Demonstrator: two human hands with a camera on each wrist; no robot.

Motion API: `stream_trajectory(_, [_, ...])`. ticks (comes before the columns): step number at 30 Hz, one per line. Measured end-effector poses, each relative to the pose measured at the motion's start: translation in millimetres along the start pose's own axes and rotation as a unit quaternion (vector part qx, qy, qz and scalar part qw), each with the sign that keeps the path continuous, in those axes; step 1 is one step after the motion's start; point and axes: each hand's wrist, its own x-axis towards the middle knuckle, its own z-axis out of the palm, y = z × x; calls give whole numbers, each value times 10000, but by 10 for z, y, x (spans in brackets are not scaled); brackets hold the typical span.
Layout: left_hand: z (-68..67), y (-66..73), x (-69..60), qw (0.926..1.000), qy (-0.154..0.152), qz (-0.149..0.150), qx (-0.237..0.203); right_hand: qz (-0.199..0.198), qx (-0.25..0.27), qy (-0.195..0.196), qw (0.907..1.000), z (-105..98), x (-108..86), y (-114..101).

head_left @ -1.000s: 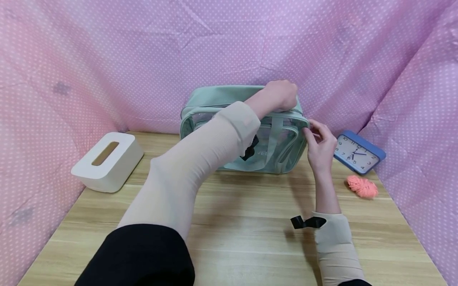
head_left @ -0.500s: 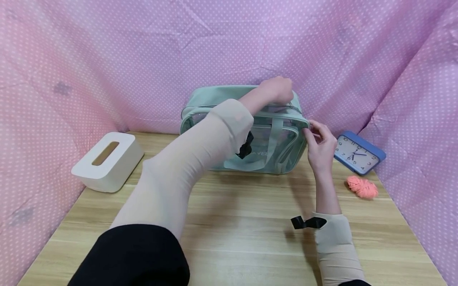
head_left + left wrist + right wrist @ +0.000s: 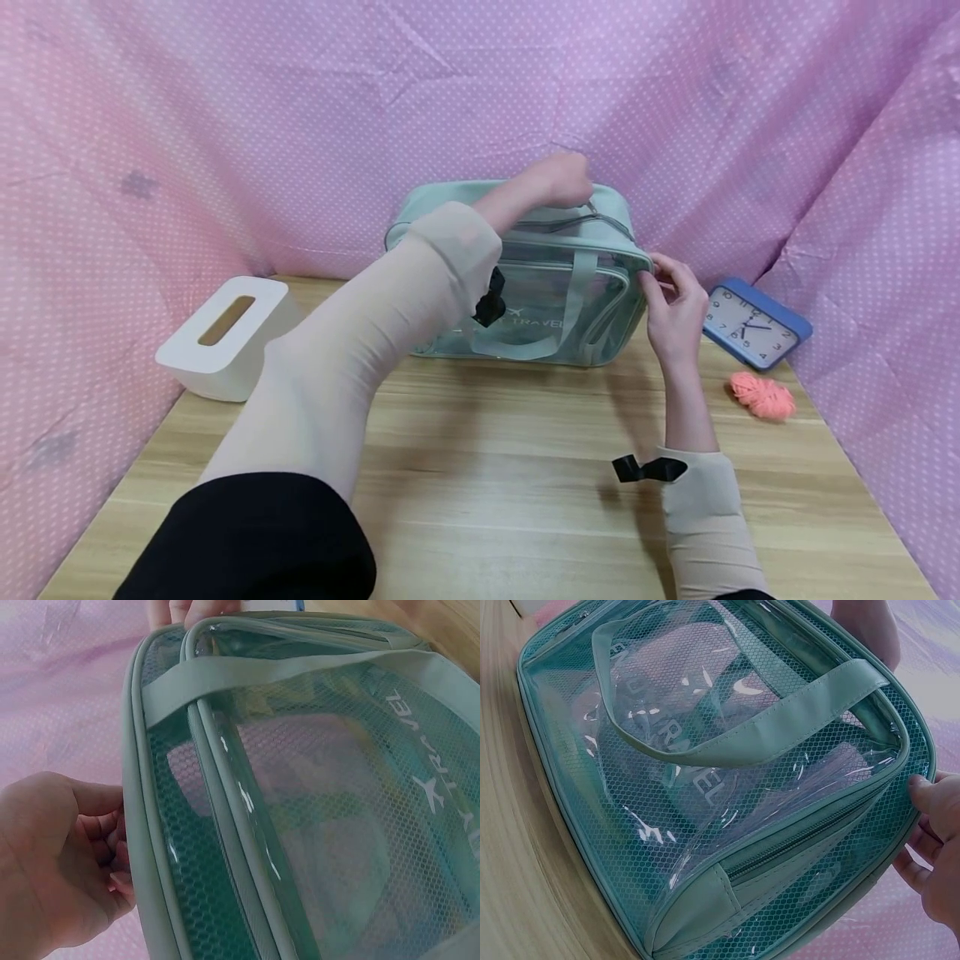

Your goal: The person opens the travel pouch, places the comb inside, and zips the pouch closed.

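Observation:
A mint-green travel bag [image 3: 525, 283] with clear mesh panels, a strap handle and "TRAVEL" lettering stands upright on the table. My left hand [image 3: 564, 179] reaches across its top with curled fingers, pinching the zipper pull at the top seam. The pull itself is mostly hidden by the hand. In the left wrist view, my left hand [image 3: 52, 862] has its fingertips tucked behind the bag's top edge. At the bag's upper right corner, my right hand [image 3: 675, 308] pinches the edge between thumb and fingers. The right wrist view shows this right hand [image 3: 937, 840] with its thumb on the near side.
A white tissue box [image 3: 225, 333] stands at the left of the wooden table [image 3: 510, 500]. To the right of the bag are a blue clock [image 3: 757, 323] and a coral yarn skein [image 3: 762, 396]. A pink dotted curtain [image 3: 337, 108] hangs behind and on both sides.
My left hand has moved leftward along the bag's top with the zipper pull, exposing more of the zipper line at the right. The right hand keeps its grip on the corner.

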Motion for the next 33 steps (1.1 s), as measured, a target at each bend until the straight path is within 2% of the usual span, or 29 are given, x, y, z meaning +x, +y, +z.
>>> stream_trajectory(7, [-47,-100,-66,9996,2,194,-198,-34,-71,-15,10000,0,0,4])
stream_trajectory(15, [-132,-216,-189,9990,-28,105,-424,-53,-160,-29,9999,-1,-6,-14])
stream_trajectory(22, [-155,-307,-289,9981,61,226,-566,3,-219,-39,9998,0,-6,-20])
stream_trajectory(33, [-186,-450,-379,9975,243,446,-488,-43,-155,-90,9998,-14,-14,-45])
